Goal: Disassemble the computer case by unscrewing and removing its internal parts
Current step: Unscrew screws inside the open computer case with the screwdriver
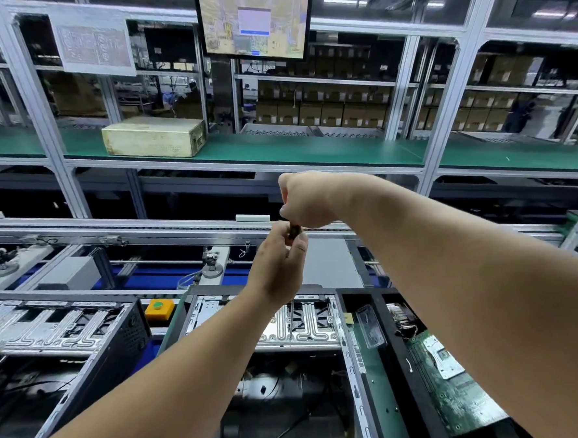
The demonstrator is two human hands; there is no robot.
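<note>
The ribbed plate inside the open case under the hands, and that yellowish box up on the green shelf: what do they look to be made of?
The ribbed plate looks like bare stamped sheet metal: silvery, glossy, with pressed channels and holes. The yellowish box looks like painted metal or aged plastic, matte cream with a perforated patch; which one I cannot tell.

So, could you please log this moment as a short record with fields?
left hand: left hand pinches the screwdriver lower down
right hand: right hand grips its top
screwdriver: upright over the open computer case
tip contact: hidden by the left hand
right of case: circuit board in a black tray
far shelf: beige box
</note>
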